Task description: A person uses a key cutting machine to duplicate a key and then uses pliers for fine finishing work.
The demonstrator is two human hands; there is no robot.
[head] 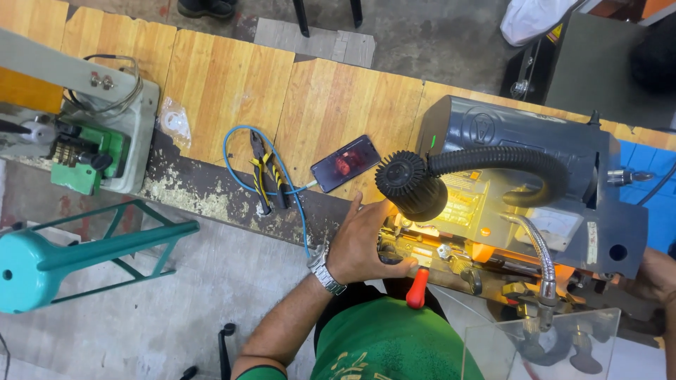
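My left hand (362,243), with a metal watch on its wrist, rests on the left end of a dark grey key-cutting machine (535,151), with the fingers curled around a part of the lit vise area. A black flexible lamp (412,184) hangs just above that hand and shines on it. A red-handled lever (417,288) sticks out below the hand. My right hand (651,274) shows only at the right edge, beside the machine's right end; what it holds is hidden.
On the wooden bench lie a phone (345,163) with a lit screen, yellow-handled pliers (266,179) and a blue cable (243,158). A green and grey machine (91,141) stands at the left. A teal stool (77,253) is on the floor. A clear shield (542,345) stands at the front right.
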